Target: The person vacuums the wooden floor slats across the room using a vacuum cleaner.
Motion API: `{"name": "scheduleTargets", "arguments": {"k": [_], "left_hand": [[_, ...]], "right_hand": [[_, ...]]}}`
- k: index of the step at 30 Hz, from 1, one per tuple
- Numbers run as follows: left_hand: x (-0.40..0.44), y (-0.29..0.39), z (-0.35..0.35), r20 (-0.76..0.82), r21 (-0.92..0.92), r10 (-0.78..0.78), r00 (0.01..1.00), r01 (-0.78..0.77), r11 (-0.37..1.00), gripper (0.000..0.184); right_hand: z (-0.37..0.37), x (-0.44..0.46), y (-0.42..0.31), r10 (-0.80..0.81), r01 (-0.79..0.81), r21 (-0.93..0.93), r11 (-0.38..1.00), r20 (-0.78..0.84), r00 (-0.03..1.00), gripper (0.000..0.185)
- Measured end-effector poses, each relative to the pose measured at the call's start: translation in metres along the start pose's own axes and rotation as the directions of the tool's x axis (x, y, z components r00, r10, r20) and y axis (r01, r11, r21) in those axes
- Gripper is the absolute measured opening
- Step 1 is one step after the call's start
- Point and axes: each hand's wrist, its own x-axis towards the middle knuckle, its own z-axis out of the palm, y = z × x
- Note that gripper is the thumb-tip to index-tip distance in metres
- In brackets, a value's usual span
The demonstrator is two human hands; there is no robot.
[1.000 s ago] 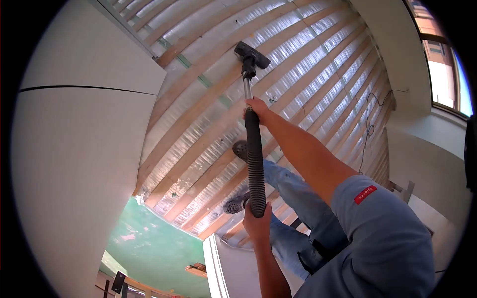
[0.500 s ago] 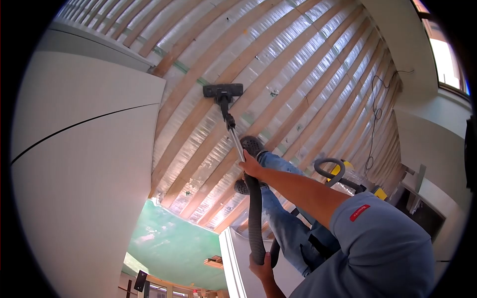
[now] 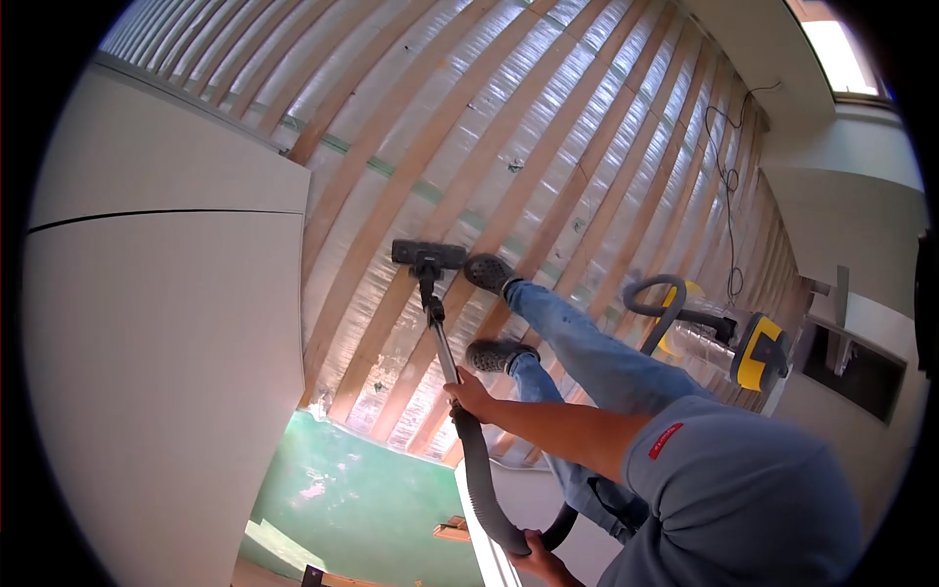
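My right hand (image 3: 469,393) is closed around the top of a metal vacuum tube (image 3: 445,352), where it meets the grey ribbed hose (image 3: 479,479). Lower in view, my left hand (image 3: 540,560) grips the hose at its bend. At the tube's far end, a black floor nozzle (image 3: 428,255) rests across the wooden battens (image 3: 430,210), close to the toe of my dark perforated clog (image 3: 489,273). The yellow and black vacuum cleaner (image 3: 758,352) stands to the right beyond my legs, with part of a hose curling from it.
Silvery foil (image 3: 548,186) shows between the parallel battens. A white panel (image 3: 166,333) borders the left side. Green flooring (image 3: 362,489) lies below, with a small wooden piece (image 3: 452,529). A dark cable (image 3: 729,181) runs over the battens at right.
The nozzle has been drawn back over the battens, from ahead of my foot to just beside it. Both hands keep their hold. My view has shifted, showing more of the vacuum cleaner.
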Motion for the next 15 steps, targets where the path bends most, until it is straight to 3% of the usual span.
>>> {"name": "scheduleTargets", "arguments": {"k": [1,3,6,8,10,11,13,15], "left_hand": [[0.015,-0.008,-0.006,-0.019,0.034,0.043,0.999,-0.042,0.999,0.033],[0.057,-0.028,-0.011,-0.113,0.075,0.269,0.956,-0.262,0.962,0.031],[0.087,0.017,0.006,-0.102,0.008,0.15,0.983,-0.15,0.989,0.04],[0.094,0.042,0.03,-0.093,0.016,0.185,0.978,-0.184,0.983,0.047],[0.106,0.045,0.047,0.03,0.044,0.245,0.969,-0.246,0.968,0.049],[0.108,0.047,0.056,0.057,0.073,0.225,0.973,-0.228,0.971,0.05],[0.101,0.064,0.085,0.071,0.064,0.205,0.976,-0.21,0.976,0.05],[0.099,0.072,0.104,0.105,0.097,0.181,0.978,-0.192,0.977,0.045]], "right_hand": [[0.023,-0.007,-0.002,-0.048,0.064,0.111,0.992,-0.147,0.988,0.063],[0.056,0.012,0.006,-0.097,0.132,0.258,0.957,-0.143,0.985,0.077],[0.111,0.028,-0.02,-0.128,0.169,0.422,0.891,-0.125,0.984,0.043],[0.144,0.038,-0.044,-0.166,0.232,0.55,0.802,-0.167,0.972,0.034],[0.166,0.086,-0.051,-0.34,0.429,0.233,0.873,-0.339,0.877,0.035],[0.167,0.085,-0.06,-0.341,0.428,0.237,0.872,-0.335,0.879,0.035],[0.164,0.089,-0.09,-0.393,0.36,-0.17,0.917,-0.52,0.758,0.041],[0.129,0.083,-0.122,-0.347,0.328,-0.13,0.936,-0.516,0.784,0.052]]}}
